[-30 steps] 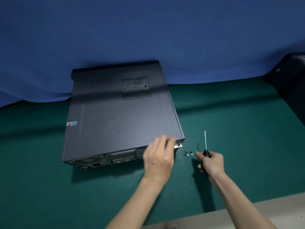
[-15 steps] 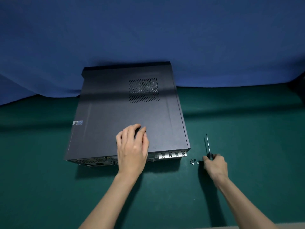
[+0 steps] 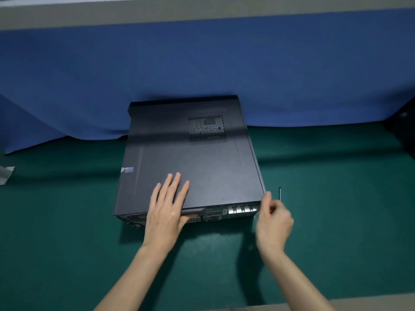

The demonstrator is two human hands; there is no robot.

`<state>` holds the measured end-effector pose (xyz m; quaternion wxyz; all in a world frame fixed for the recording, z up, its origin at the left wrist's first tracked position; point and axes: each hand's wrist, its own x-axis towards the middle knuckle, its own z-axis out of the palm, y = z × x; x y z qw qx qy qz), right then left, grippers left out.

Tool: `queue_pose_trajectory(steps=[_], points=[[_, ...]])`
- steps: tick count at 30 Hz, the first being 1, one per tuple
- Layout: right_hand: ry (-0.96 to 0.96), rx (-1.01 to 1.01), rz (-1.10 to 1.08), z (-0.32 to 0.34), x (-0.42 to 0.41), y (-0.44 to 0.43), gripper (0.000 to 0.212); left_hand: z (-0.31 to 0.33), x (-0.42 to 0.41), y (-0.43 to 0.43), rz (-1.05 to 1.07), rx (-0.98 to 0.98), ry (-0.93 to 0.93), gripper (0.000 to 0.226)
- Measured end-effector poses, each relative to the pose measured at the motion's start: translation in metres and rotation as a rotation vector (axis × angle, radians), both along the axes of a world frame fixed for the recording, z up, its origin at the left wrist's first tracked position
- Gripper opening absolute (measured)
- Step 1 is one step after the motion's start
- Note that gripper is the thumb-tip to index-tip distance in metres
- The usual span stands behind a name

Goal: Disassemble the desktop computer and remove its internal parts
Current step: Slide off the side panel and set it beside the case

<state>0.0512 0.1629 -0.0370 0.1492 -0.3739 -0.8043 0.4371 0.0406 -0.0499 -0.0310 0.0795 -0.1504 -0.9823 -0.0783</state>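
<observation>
Head view: the computer (image 3: 202,158) lies on its side on the green counter (image 3: 336,209), with its back end toward you and its far end up against the blue cloth (image 3: 202,63) that hangs behind the counter. The broad dark side panel (image 3: 224,176) faces up. It has a patch of vent holes (image 3: 206,130) toward the far right and a small sticker (image 3: 127,169) near its left edge. Along the near face you can see the ports (image 3: 213,216) and a row of silver slot covers (image 3: 242,208).

Your left hand (image 3: 167,209) lies flat on the panel near its near edge. Its fingers (image 3: 174,187) are straight and close together, pointing away from you, and the thumb sits low by the panel's rim.

Your right hand (image 3: 272,223) is at the near right corner of the computer, with one fingertip up against that corner. The hand is blurred, and its other fingers look loosely curled.

The thin shaft of a screwdriver (image 3: 279,194) shows just beyond the right hand. I cannot tell whether you are gripping it or whether it lies on the counter behind the hand.
</observation>
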Motion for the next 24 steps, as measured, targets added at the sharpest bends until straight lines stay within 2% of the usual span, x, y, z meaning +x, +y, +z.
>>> queue_pose_trajectory(steps=[3,6,9,12,15,24], points=[[-0.041,-0.531,-0.089,0.014,0.01,-0.058,0.056,0.005,-0.001,-0.013,0.047,-0.054,-0.059,0.099],[-0.122,-1.041,-0.144,0.018,0.006,-0.095,0.043,0.003,-0.003,-0.019,0.037,-0.149,-0.106,0.098],[-0.098,-1.298,-0.194,0.027,-0.001,-0.111,0.036,-0.001,-0.005,-0.021,0.05,-0.221,-0.134,0.097],[-0.089,-1.385,-0.234,0.036,-0.005,-0.122,0.03,-0.003,-0.005,-0.02,0.08,-0.249,-0.151,0.103],[-0.093,-1.356,-0.342,0.04,-0.01,-0.132,0.023,-0.005,-0.005,-0.019,0.087,-0.249,-0.15,0.104],[-0.003,-1.34,-0.421,0.031,-0.006,-0.143,0.028,-0.009,-0.006,-0.019,0.086,-0.249,-0.132,0.097]])
